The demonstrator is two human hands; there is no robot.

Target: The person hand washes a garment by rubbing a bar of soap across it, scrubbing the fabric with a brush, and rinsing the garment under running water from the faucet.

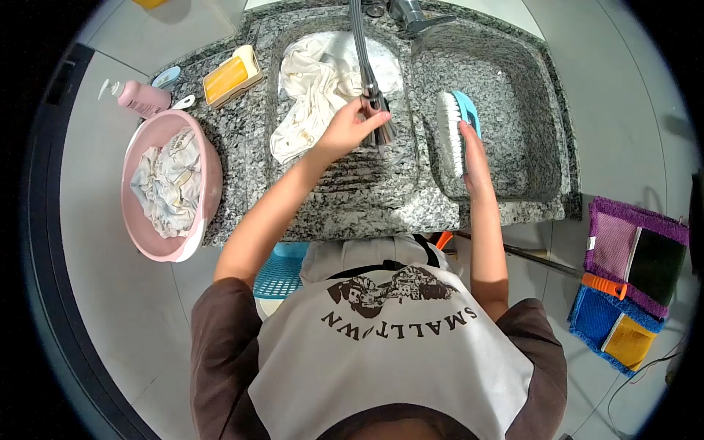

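Note:
My left hand point(350, 130) is closed round the head of the metal faucet point(372, 99) over the left basin. Wet white cloth point(312, 92) lies bunched in that basin, beyond and left of the hand. Over the right basin point(517, 110), my right hand point(475, 158) grips a blue scrub brush point(466, 110), its white bristles facing left. The brush stands on edge near the divider between the basins.
A pink tub point(132, 220) holding crumpled cloth point(169, 183) sits at the left, by a pink pump bottle point(143, 99) and a box with yellow soap point(226, 79). Mop pads point(631, 257) and a blue basket point(281, 273) are lower down.

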